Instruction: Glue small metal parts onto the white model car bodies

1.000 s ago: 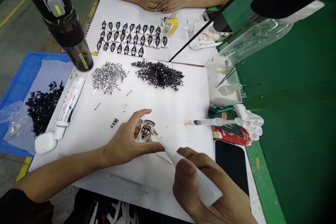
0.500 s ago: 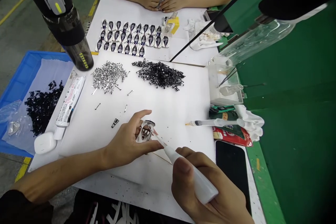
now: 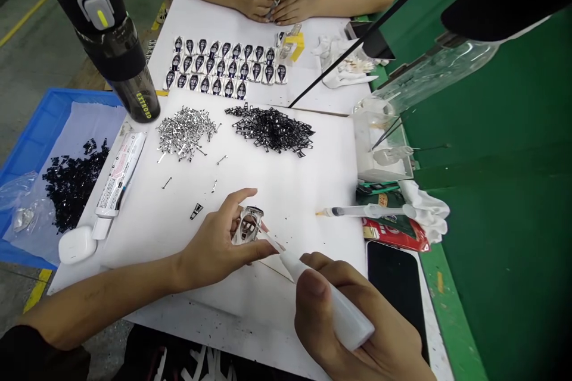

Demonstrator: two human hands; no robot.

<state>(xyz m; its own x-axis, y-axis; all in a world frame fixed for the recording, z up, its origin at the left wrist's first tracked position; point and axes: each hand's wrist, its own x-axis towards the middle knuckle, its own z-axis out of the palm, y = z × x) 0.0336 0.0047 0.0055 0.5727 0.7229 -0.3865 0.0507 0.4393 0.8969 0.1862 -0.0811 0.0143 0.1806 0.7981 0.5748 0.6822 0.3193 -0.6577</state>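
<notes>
Between the thumb and fingers of my left hand [image 3: 218,244] is a small silver toy-car-like body shell [image 3: 247,227] with dark openings, held above the white board. My right hand [image 3: 353,315] grips a white squeeze bottle [image 3: 344,315], tilted so its thin nozzle reaches the shell's right side. Whether the tip touches the shell I cannot tell. Beyond my hands lie a pile of small silver parts [image 3: 185,134] and a pile of black frame-like parts [image 3: 272,129]. One black frame piece [image 3: 196,211] rests alone left of the shell.
A dark water bottle [image 3: 120,59] and a glue tube [image 3: 118,175] stand and lie at the left, beside a blue crate [image 3: 27,125]. On the right are a syringe [image 3: 370,210] and a phone [image 3: 397,286]. Across the table a co-worker's hands [image 3: 277,5] work behind rows of finished-looking shells [image 3: 218,68].
My hands, the shell and the squeeze bottle stay almost in place. Another person's arm has come into view at the top left, behind the table.
</notes>
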